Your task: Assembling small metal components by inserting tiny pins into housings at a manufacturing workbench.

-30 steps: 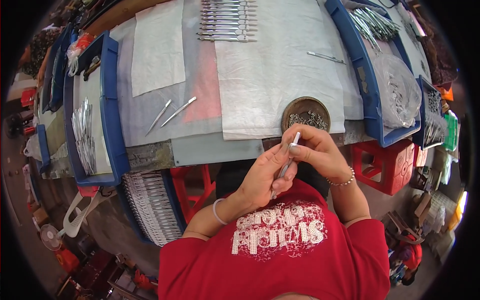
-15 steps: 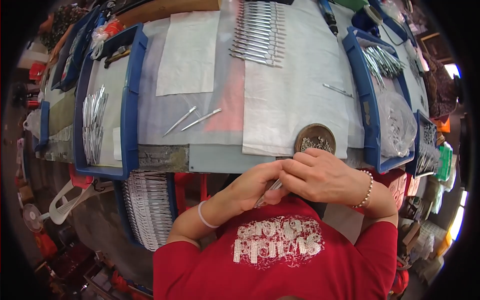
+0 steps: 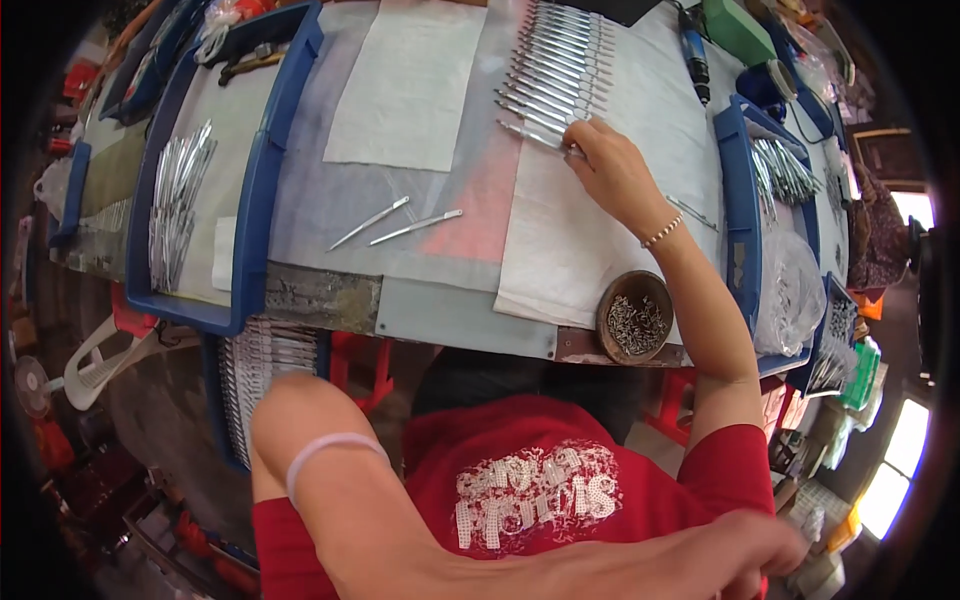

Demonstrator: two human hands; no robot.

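My right hand (image 3: 605,165) reaches over the bench with thumb and fingers closed on the end of a slim silver metal piece (image 3: 530,134). That piece lies at the near end of a row of similar metal pieces (image 3: 555,65), placed side by side with their thin tips to the left. My left forearm crosses low in front of my red shirt. Close to the lower right edge, my left hand (image 3: 735,550) is blurred and partly cut off, so its grip cannot be made out. A round bowl (image 3: 606,322) of small metal parts stands near the bench edge, below my right forearm.
Two slim metal pieces (image 3: 415,228) lie left of the white sheet (image 3: 545,270). A blue tray (image 3: 262,180) of metal pieces stands left, another blue tray (image 3: 738,180) right. A blue-and-black handheld tool (image 3: 694,60) lies at the back. Below the left tray are stacked metal pieces (image 3: 245,375).
My hands, together around a metal piece at my chest before, have separated. The right has moved forward to the row, which has gained a piece; the left has swung low to the right. The view has shifted.
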